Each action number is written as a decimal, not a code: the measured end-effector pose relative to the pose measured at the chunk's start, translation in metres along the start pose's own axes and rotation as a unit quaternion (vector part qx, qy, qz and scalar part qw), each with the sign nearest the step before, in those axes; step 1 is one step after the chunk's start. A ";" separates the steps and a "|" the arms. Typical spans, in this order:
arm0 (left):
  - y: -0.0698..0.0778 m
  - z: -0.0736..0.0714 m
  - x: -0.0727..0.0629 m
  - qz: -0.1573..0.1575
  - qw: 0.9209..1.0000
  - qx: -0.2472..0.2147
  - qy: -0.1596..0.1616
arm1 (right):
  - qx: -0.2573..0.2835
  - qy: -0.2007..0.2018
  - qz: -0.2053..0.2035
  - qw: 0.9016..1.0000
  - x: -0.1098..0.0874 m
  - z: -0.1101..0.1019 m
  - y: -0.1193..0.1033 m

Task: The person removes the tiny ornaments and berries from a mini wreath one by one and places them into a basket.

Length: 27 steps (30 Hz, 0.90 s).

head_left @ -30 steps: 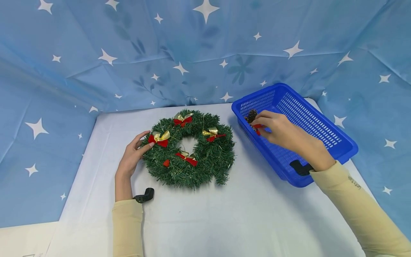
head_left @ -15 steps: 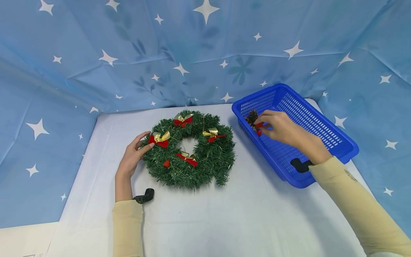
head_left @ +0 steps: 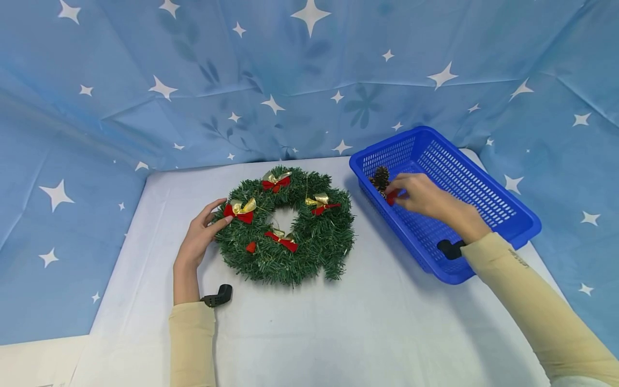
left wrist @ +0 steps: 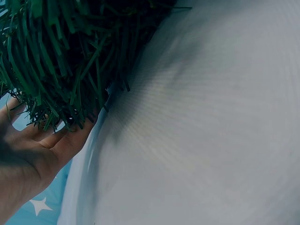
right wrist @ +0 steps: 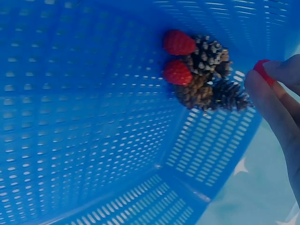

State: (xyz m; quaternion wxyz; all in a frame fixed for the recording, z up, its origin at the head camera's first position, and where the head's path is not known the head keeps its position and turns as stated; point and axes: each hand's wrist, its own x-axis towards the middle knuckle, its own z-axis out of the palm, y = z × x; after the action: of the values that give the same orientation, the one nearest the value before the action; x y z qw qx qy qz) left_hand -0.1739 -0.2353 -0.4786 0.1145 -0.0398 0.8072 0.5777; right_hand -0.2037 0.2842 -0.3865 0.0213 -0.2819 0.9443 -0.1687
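Observation:
A green wreath (head_left: 261, 263) lies on the table, dressed with several red bows with gold ribbon, such as the one at its left (head_left: 245, 216), and a small red raspberry-like berry (head_left: 251, 247). My left hand (head_left: 195, 236) grips the wreath's left edge, thumb on top beside that bow; the left wrist view shows fingers against the underside of the greenery (left wrist: 56, 56). Over the left part of the blue basket (head_left: 524, 217), my right hand (head_left: 420, 196) pinches a red berry (right wrist: 263, 70) between thumb and fingertips. Those fingertips mostly cover it.
In the basket's far left corner, pine cones (right wrist: 206, 56) sit with two more red berries (right wrist: 178, 72) against them. White cloth (head_left: 309, 333) covers the table. A blue curtain with stars (head_left: 309, 107) hangs behind and at both sides.
My right hand has shifted slightly right, away from the pine cones, with the red berry between its fingers. The left hand and wreath have stayed in place.

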 end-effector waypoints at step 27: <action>0.023 0.003 -0.015 -0.005 1.000 -0.022 -0.007 | 0.006 -0.044 -0.008 0.999 0.002 0.029 0.017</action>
State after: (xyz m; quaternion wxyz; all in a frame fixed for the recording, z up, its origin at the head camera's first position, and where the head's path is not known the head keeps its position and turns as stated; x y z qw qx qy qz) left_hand -0.1633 -0.2263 -0.4550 0.1223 -0.0421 0.7935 0.5947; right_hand -0.2105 0.2874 -0.4197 0.0633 -0.2964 0.9391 -0.1621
